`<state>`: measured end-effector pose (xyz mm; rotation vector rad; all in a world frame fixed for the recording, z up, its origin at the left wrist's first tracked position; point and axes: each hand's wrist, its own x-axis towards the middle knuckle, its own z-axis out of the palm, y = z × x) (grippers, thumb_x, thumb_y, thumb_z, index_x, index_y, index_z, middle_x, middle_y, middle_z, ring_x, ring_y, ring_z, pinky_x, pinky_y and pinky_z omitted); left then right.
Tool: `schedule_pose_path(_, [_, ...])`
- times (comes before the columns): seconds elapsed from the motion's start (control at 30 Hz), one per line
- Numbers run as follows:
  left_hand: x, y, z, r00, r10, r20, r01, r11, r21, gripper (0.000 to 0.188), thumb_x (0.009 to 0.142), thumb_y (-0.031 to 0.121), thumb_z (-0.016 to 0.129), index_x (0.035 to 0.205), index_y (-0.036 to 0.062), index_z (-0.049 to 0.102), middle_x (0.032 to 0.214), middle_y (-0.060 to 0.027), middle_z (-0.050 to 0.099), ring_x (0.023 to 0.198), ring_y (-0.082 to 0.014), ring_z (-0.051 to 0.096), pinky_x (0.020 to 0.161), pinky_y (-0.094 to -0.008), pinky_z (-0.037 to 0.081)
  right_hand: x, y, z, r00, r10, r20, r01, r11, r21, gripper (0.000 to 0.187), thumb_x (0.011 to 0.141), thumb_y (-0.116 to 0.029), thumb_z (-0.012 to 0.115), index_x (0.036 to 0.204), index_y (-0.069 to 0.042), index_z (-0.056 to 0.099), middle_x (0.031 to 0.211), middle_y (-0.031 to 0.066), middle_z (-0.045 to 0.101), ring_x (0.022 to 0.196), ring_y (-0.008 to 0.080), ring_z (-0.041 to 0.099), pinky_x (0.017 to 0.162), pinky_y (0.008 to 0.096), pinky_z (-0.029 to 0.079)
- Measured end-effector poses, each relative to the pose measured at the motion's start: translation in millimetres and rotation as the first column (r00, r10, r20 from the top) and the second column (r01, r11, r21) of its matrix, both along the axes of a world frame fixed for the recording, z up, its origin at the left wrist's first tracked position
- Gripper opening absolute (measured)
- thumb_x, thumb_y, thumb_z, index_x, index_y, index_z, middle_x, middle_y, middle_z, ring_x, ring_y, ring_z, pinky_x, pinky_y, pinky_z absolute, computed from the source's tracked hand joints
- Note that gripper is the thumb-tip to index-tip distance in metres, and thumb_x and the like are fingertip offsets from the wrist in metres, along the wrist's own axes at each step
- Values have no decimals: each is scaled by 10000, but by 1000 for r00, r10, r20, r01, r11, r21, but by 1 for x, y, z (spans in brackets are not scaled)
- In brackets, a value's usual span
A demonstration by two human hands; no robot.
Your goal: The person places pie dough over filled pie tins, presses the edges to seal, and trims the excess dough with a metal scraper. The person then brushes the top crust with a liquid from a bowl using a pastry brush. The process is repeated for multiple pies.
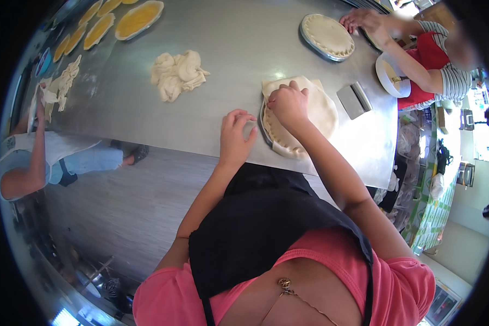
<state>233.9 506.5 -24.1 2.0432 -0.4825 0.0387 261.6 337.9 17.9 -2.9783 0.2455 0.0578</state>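
Observation:
A pie [318, 117] topped with a pale dough sheet sits in a round pan near the table's front edge. Crimps show along its near-left rim, while loose dough still overhangs at the far side. My right hand [290, 105] is closed on the dough at the pie's left rim, fingers bent and pressed to the edge. Just left of the pan, my left hand [236, 136] hovers by the table edge with its fingers curved and apart. A metal dough scraper [354, 101] lies to the right of the pie. Left of it rests a heap of dough scraps [179, 75].
A crimped pie [328, 37] stands farther back. A co-worker in a red apron [418, 68] is at the right beside a white bowl [390, 76] with a brush. Several yellow-filled crusts [139, 20] lie far left, near another person [38, 163] and dough scraps.

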Motion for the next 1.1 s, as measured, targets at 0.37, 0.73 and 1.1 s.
schedule_pose_path(0.37, [-4,-25,-17,339,-344,-876,-243,867,-435,439,926,90,511,1300,21,292,1054,-154,582,796,-249,670,715,-327,580,21,13,-13,994,108,24,-110,982,155,70,701,-130,641,722,-128,708,892,41,638,981,244,506,807,395,364])
schedule_pose_path(0.73, [-33,-91,-9,161,-754,-637,-209,605,-769,411,963,117,427,1340,48,281,1270,-139,472,1105,-263,559,959,-391,458,-13,-17,16,657,754,-13,-753,655,-63,80,687,-172,613,700,-186,690,842,-29,510,932,167,437,769,308,341])
schedule_pose_path(1.1, [-35,-46,1,284,-624,-728,55,768,-638,263,948,178,471,1169,38,490,1065,-91,610,964,-170,605,827,-294,472,-5,-12,9,661,748,62,-743,664,-81,66,654,-188,623,666,-205,685,831,-25,500,888,180,437,746,343,330])
